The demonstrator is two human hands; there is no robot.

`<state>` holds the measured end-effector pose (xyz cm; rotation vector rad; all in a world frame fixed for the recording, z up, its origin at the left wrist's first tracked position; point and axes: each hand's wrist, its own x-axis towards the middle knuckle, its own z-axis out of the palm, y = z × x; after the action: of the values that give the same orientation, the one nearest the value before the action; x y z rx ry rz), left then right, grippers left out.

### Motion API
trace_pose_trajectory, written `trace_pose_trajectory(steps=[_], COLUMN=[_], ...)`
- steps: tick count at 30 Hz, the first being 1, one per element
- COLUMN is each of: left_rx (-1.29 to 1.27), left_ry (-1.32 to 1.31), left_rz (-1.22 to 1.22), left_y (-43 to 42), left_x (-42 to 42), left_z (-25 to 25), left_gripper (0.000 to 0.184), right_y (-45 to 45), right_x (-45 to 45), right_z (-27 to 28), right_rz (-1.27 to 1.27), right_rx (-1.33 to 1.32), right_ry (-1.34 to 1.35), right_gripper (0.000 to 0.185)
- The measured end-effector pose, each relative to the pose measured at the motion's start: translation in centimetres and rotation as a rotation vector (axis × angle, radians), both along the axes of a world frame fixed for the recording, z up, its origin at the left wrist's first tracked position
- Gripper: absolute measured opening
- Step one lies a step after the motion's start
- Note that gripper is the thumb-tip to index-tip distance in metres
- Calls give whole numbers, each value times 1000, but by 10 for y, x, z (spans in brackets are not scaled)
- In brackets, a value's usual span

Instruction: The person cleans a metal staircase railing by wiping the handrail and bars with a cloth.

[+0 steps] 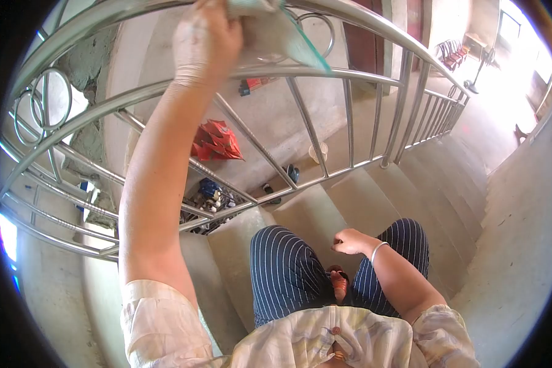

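My left hand (pixel 207 43) is raised at the top of the view, its fingers closed on a pale cloth (pixel 276 38) with a green edge. The cloth lies against the upper part of the metal railing (pixel 374 77) and hangs towards the right. Low over my striped trousers, my right hand (pixel 351 241) has its fingers curled in; whether anything is inside them is hidden. A white bangle (pixel 379 251) circles my right wrist.
Concrete stairs (pixel 362 199) run down to the right beside a wall (pixel 521 245). Beyond the railing are a red object (pixel 217 141), dark shoes (pixel 293 173) and a white bucket (pixel 318 152). Red chairs (pixel 452 54) and a standing fan (pixel 479 69) are at the upper right.
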<state>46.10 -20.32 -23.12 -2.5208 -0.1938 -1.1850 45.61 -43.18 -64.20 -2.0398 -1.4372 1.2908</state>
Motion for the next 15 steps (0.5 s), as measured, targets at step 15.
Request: trace_pose_trajectory(steps=[15], left_rx=[-419], left_ry=[227], left_rz=[366], left_y=[24], left_x=[47], left_z=[-8], left_gripper=[33], right_y=[0], right_x=[5], right_z=[19], right_rz=[-4], right_rx=[36], right_ry=[-16], right_gripper=[31])
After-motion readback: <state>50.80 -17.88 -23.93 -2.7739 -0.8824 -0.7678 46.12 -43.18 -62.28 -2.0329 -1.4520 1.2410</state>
